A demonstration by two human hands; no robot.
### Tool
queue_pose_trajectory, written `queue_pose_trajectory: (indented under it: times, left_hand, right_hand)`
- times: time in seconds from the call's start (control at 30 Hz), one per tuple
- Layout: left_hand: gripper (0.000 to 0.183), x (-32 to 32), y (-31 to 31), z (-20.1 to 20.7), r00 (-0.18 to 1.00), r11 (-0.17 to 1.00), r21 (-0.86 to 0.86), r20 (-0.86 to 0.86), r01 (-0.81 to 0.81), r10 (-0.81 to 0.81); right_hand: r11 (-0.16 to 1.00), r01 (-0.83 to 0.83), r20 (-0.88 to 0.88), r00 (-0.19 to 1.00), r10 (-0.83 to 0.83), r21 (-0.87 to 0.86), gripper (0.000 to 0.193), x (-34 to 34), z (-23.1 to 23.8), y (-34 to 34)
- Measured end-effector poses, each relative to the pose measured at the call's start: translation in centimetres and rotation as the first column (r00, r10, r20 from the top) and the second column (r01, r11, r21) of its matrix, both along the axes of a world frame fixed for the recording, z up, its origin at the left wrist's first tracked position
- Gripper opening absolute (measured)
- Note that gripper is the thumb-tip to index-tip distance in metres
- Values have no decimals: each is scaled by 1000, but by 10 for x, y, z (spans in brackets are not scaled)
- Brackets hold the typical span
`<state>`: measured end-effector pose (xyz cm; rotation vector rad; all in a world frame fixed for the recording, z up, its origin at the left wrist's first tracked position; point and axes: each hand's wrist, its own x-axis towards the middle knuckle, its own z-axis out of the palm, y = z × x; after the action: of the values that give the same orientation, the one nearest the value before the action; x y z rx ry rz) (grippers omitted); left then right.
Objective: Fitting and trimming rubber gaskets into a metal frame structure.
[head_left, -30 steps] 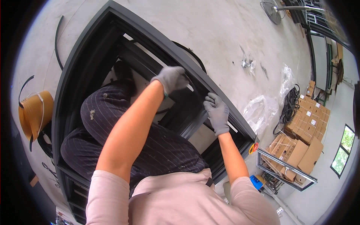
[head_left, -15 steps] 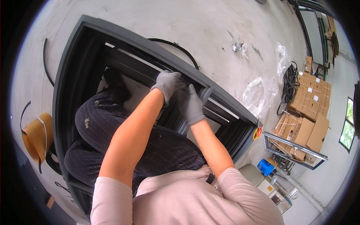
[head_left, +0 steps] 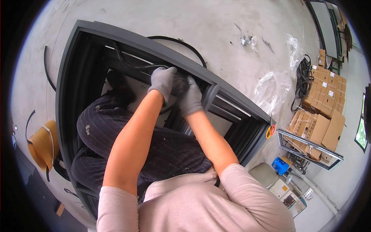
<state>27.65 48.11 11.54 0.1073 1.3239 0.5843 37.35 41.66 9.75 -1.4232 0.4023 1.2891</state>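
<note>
Both my hands wear grey gloves and are close together inside a large dark grey metal frame (head_left: 141, 43). My left hand (head_left: 161, 82) is closed on a black rubber strip (head_left: 129, 65), whose slack curves away to the left within the frame. Just right of it, my right hand (head_left: 190, 98) has its thumb up and its fingers curled toward the left hand. The dark area between the hands hides what the right fingers grip. My bent legs in dark striped trousers (head_left: 112, 127) are inside the frame.
More black strip (head_left: 185, 45) loops on the floor beyond the frame. Orange-handled scissors (head_left: 270, 131) are at its right corner. Clear plastic film (head_left: 272, 89), black coiled strip (head_left: 304, 75) and cardboard boxes (head_left: 326, 91) stand to the right. A tan roll (head_left: 43, 145) is at the left.
Both hands have shifted slightly left and nearer to me, staying close together. A curved length of black strip now shows inside the frame left of my left hand.
</note>
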Motion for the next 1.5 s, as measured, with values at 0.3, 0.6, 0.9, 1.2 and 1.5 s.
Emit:
queue_pose_trajectory:
  times: [0.3, 0.6, 0.9, 1.2, 1.5]
  left_hand:
    - [16, 9, -1, -22, 986, 987, 57, -78, 153, -149]
    - [18, 9, -1, -42, 983, 988, 46, -113, 149, -143]
    - [15, 6, 7, 0, 969, 992, -30, 220, 121, -111]
    - [19, 22, -3, 7, 991, 999, 10, 125, 51, -52]
    - [20, 26, -4, 8, 973, 998, -37, 224, -50, 57]
  right_hand:
    - [999, -5, 89, 996, 2, 31, 13, 5, 12, -4]
    - [999, -11, 21, 1000, 10, 41, 12, 7, 7, -6]
    - [940, -336, 358, 886, 295, 56, 15, 23, 21, -6]
    - [408, -508, 652, -569, 502, -758, 54, 103, 104, 0]
    - [103, -289, 304, -840, 450, -952, 69, 87, 77, 27]
